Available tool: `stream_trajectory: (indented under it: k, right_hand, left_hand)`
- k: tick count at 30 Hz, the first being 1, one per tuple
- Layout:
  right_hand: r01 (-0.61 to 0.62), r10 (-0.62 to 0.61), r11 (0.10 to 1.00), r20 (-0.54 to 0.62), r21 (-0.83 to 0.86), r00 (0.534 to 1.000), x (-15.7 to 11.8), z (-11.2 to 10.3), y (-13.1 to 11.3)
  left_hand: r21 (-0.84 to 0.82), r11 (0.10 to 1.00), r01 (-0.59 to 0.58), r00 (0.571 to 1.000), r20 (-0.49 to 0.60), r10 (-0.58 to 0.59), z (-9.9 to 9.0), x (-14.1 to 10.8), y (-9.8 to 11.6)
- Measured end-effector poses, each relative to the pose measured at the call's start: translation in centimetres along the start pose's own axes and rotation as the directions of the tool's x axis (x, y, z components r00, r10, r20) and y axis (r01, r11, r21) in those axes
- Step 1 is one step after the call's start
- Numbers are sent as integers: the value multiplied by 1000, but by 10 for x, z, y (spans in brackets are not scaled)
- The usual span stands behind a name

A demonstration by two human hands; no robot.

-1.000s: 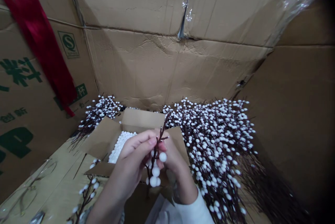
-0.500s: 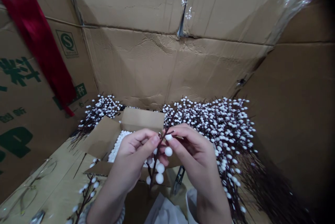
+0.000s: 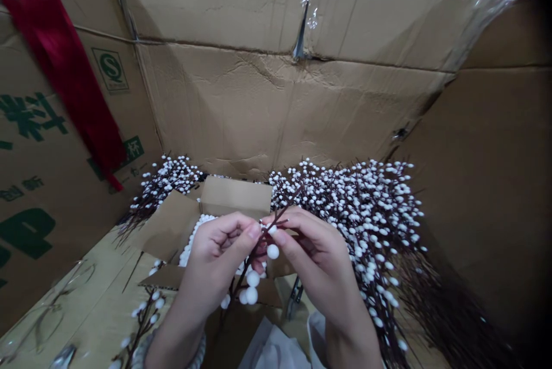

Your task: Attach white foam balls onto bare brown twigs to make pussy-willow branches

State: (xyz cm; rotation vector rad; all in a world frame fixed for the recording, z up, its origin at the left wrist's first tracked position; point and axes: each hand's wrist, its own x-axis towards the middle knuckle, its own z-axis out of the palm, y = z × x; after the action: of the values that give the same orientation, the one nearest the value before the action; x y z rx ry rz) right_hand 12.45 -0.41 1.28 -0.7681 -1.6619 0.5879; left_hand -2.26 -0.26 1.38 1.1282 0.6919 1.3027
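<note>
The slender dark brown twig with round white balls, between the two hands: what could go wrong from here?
The small round white ball pinched by the right hand could slip and drop, perhaps among the loose white balls in the open brown cardboard box. The slender dark brown twig, gripped by the left hand, looks thin enough that it might bend or snap. Moving outward, the right hand might snag the dense pile of white-balled dark twigs beside it.
</note>
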Motion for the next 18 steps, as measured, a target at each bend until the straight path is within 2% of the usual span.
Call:
stream_trajectory:
  k: [8, 13, 18]
  right_hand:
    - [-11, 15, 998, 70, -57, 997, 0, -5, -3]
    - [-9, 17, 995, 85, -95, 996, 0, -7, -3]
    - [3, 5, 997, 91, -83, 996, 0, -7, -3]
  left_hand:
    - [160, 983, -92, 995, -9, 95, 0, 0, -1]
    - [314, 933, -178, 983, 12, 183, 0, -1, -2]
    - [346, 914, -213, 975, 24, 219, 0, 0, -2]
